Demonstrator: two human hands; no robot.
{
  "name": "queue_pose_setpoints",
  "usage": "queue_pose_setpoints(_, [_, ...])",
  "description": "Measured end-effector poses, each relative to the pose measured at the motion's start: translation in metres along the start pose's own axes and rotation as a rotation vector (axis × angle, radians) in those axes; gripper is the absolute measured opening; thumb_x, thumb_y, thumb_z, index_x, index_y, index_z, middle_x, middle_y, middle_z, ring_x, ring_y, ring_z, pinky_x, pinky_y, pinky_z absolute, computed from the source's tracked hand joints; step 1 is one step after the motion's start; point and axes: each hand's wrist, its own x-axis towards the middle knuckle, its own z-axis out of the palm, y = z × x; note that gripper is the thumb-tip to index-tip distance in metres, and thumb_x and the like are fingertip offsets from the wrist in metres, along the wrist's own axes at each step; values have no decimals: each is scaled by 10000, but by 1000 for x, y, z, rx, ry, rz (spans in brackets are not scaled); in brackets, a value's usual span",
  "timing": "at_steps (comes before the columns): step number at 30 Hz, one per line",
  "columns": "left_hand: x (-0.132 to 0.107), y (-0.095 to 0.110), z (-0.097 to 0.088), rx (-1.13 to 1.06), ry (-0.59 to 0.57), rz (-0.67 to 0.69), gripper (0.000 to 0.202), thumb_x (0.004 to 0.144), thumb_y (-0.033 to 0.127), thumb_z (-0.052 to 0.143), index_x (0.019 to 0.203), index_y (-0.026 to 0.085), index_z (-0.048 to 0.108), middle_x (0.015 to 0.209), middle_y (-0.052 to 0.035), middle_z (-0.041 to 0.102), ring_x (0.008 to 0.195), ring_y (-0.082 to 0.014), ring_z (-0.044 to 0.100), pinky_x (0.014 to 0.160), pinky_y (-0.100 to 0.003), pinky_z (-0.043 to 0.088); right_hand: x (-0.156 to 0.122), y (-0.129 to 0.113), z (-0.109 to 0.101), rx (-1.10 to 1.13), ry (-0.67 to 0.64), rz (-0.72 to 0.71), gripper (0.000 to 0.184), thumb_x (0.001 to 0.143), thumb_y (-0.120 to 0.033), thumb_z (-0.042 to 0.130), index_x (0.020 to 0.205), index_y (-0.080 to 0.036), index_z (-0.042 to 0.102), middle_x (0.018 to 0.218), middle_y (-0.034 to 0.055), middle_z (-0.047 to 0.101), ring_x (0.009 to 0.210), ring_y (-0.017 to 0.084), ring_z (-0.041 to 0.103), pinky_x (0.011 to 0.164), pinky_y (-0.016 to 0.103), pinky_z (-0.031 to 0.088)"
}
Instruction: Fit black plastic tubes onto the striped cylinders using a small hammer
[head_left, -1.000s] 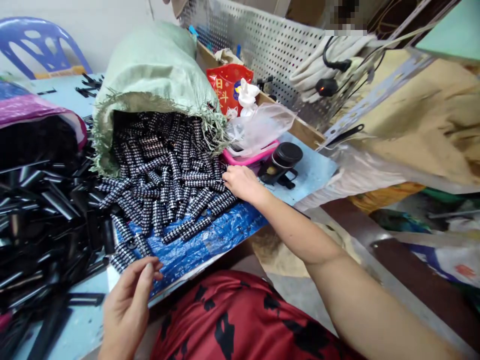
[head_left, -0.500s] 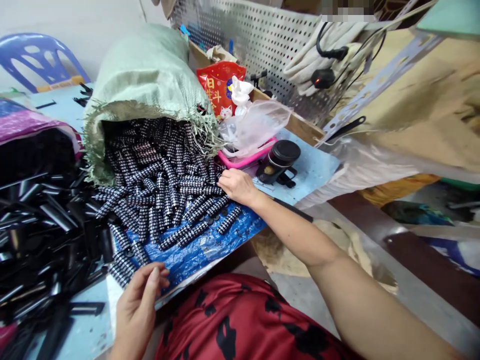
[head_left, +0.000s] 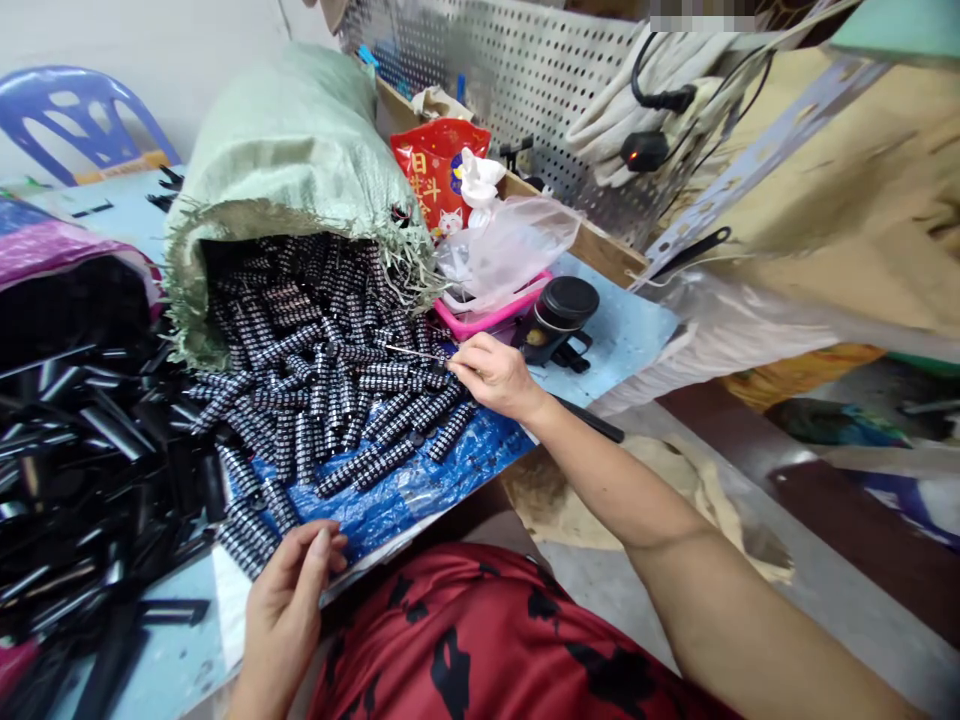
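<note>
My right hand [head_left: 495, 375] is closed, pinching a thin metal rod [head_left: 414, 351] that points left over the pile. Under its tip lie many short, black-and-silver studded tubes [head_left: 349, 380], spilling out of a pale green woven sack [head_left: 277, 170] onto a blue plastic sheet [head_left: 420, 510]. A few tubes rest apart at the near side of the sheet, with small black round pieces among them. Beside the table's front edge, my left hand [head_left: 289, 590] has loosely curled fingers and its thumb stretched out; nothing shows in it. The nearest tubes are just beyond its fingertips.
Glossy black plastic parts [head_left: 97, 430] heap up on the left. A black lidded mug [head_left: 559, 318] and a pink tray [head_left: 480, 322] with a clear bag stand right of the pile. Behind are a red packet [head_left: 427, 165] and a perforated metal panel [head_left: 517, 80].
My right hand has shifted slightly right and down, away from the tubes, and the thin rod in it now shows. My left hand has moved slightly right.
</note>
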Motion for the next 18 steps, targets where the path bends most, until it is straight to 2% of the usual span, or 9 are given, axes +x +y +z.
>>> queue_pose_setpoints(2, [2,7,5,81,-9,94,370,960,528,642,1070,189,741,847,-59,758,758,-195,727,675,-275,591,-13,-5,-17,77,35,18,251,1018,-333,572,897,-195,743,905,68,674,848,169,656,813,309,533])
queue_pose_setpoints(3, [5,13,10,151,-5,190,321,982,477,625,1096,198,733,898,-62,767,778,-197,732,698,-288,594,-21,-9,-24,121,43,20,235,1010,-326,587,889,-195,739,889,63,675,837,167,658,800,310,537])
queue_pose_setpoints(5, [13,31,24,347,26,503,266,988,366,633,1196,219,710,1079,-94,769,929,-235,743,815,-351,595,-37,-20,-34,209,7,5,205,1002,-303,606,881,-197,732,866,54,682,811,162,656,775,312,541])
queue_pose_setpoints(8, [33,62,55,679,56,1057,434,940,255,707,1367,282,637,1386,-142,670,1276,-351,633,1022,-494,504,-58,-42,-39,342,-136,-24,181,1008,-277,602,908,-206,735,868,58,694,814,168,658,766,322,557])
queue_pose_setpoints(10, [46,77,79,818,-19,1272,463,952,221,690,1402,285,602,1390,-139,668,1252,-335,644,997,-474,490,-68,-55,-38,424,-201,-8,185,1011,-305,596,931,-214,737,894,69,699,835,179,665,776,330,578])
queue_pose_setpoints(12, [57,82,101,822,-105,1364,413,984,179,627,1393,221,581,1154,-122,745,974,-239,713,825,-373,511,-75,-63,-37,461,-217,23,204,1011,-340,587,933,-218,731,898,71,702,843,186,673,777,330,592])
queue_pose_setpoints(14, [61,79,119,742,-150,1383,337,1006,156,573,1343,165,575,865,-61,709,691,-168,642,651,-313,471,-82,-63,-39,459,-227,41,210,1008,-346,580,910,-223,719,870,56,703,820,178,675,759,315,591])
queue_pose_setpoints(16, [61,74,131,662,-172,1363,267,1025,172,539,1289,162,573,754,-23,639,604,-149,590,589,-289,451,-90,-56,-48,448,-245,58,195,1003,-322,583,881,-236,707,840,36,705,798,165,675,751,298,584])
queue_pose_setpoints(18, [59,68,137,616,-212,1326,228,1038,189,513,1260,164,561,766,-26,637,627,-151,614,603,-276,478,-100,-44,-65,428,-238,106,196,993,-318,596,838,-246,693,806,23,702,765,159,671,742,293,579])
